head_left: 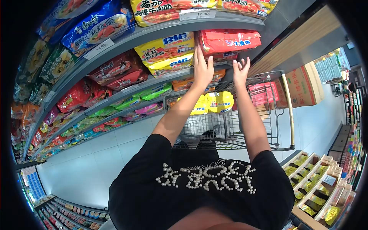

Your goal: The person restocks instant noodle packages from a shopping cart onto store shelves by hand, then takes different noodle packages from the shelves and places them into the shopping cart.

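Pale tiled floor (96,153) spans left of centre; 1 wood-grain panel (301,38) slants upper right; display bins (306,217) stand lower right.

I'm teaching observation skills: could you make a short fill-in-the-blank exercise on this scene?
The big-lettered noodle pack just above the right hand is coloured ____.
The yellow noodle pack beside the left hand bears the English word ____.
The price tag below the blue noodle pack reads ____.

Missing words: red; BIG; 14.90.

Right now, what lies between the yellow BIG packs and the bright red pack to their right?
In the head view, the left hand has its fingers between the yellow BIG packs and the bright red pack; contact is unclear.
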{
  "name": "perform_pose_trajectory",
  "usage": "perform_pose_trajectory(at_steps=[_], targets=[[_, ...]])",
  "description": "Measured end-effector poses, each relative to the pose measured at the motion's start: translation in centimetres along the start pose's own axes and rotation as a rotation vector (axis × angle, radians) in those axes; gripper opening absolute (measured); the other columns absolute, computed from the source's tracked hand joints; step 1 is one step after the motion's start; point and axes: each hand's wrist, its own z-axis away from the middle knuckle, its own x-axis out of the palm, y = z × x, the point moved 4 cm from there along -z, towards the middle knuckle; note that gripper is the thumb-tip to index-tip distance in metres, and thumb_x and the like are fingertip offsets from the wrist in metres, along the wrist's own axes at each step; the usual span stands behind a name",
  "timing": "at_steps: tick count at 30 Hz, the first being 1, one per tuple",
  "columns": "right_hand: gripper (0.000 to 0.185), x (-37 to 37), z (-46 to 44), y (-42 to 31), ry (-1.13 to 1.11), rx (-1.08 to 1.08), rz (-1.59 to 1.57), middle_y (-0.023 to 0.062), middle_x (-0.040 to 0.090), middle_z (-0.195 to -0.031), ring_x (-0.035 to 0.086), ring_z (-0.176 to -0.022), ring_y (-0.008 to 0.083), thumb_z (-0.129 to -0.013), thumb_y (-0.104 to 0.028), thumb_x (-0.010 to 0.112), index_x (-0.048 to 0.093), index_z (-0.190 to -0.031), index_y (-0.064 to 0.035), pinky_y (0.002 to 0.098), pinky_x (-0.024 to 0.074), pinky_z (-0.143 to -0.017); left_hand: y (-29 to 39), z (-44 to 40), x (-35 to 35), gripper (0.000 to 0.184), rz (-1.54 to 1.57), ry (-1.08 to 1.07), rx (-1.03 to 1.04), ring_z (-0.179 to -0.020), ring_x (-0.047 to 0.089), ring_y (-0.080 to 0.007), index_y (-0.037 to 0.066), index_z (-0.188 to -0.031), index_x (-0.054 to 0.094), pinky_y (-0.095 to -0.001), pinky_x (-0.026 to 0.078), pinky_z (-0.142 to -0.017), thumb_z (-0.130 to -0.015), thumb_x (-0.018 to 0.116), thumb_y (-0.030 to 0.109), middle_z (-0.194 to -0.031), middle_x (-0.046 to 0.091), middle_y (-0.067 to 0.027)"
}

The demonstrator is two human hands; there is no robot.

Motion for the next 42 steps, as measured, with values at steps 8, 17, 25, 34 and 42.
perform_pose_trajectory(at_steps=[8,17,25,34,42], targets=[[0.056,-0.2,-7.4,-4.2,-0.264,-0.107,0.240,0.0124,0.049,-0.134,0.042,-0.126,0.0235,-0.096,-0.040,0.052,0.037,-0.139,-0.0069,0.0350,0.0329,-0.104,0.7,-2.5,0.3,0.070,0.065,0.005,0.002,-0.127,0.038,-0.0429,-0.007,-0.140,0.028,-0.0422,0.032,-0.105,-0.089,0.059,0.030,-0.139,0.035,-0.0301],[0.044,3.6,-14.1,-2.2,-0.135,-0.068,-0.116,0.0126,0.054,-0.124,0.050,-0.114,0.0235,-0.101,-0.033,0.040,0.043,-0.134,-0.0032,0.0338,0.0359,-0.099,1.1,-8.8,3.5,0.064,0.066,0.220,0.109,-0.124,0.043,-0.0386,-0.006,-0.134,0.036,-0.0394,0.031,-0.105,-0.087,0.065,0.026,-0.133,0.044,-0.0274],[0.037,3.4,-14.7,-5.1,-0.127,-0.215,0.202,0.0167,0.060,-0.117,0.053,-0.113,0.0251,-0.099,-0.025,0.043,0.051,-0.124,0.0000,0.0351,0.0374,-0.097,-0.6,-12.2,4.3,0.025,0.173,0.393,-0.050,-0.099,0.058,-0.0232,-0.009,-0.107,0.056,-0.0320,0.044,-0.089,-0.090,0.056,0.010,-0.106,0.063,-0.0147],[0.057,4.2,-18.7,-0.5,-0.140,-0.031,0.270,0.0251,0.061,-0.113,0.056,-0.111,0.0350,-0.099,-0.045,0.032,0.057,-0.116,0.0023,0.0390,0.0401,-0.094,1.8,-11.7,3.8,0.037,-0.069,0.441,-0.216,-0.100,0.058,-0.0316,-0.010,-0.105,0.058,-0.0365,0.041,-0.090,-0.094,0.050,0.024,-0.106,0.064,-0.0212],[0.069,3.7,-17.2,-0.7,-0.320,0.158,-0.315,0.0126,0.056,-0.125,0.050,-0.115,0.0208,-0.098,-0.055,0.034,0.048,-0.128,0.0057,0.0331,0.0349,-0.100,1.4,-10.8,4.1,0.047,0.445,0.389,-0.346,-0.103,0.055,-0.0294,-0.010,-0.120,0.049,-0.0342,0.039,-0.092,-0.097,0.047,0.031,-0.118,0.059,-0.0209]])
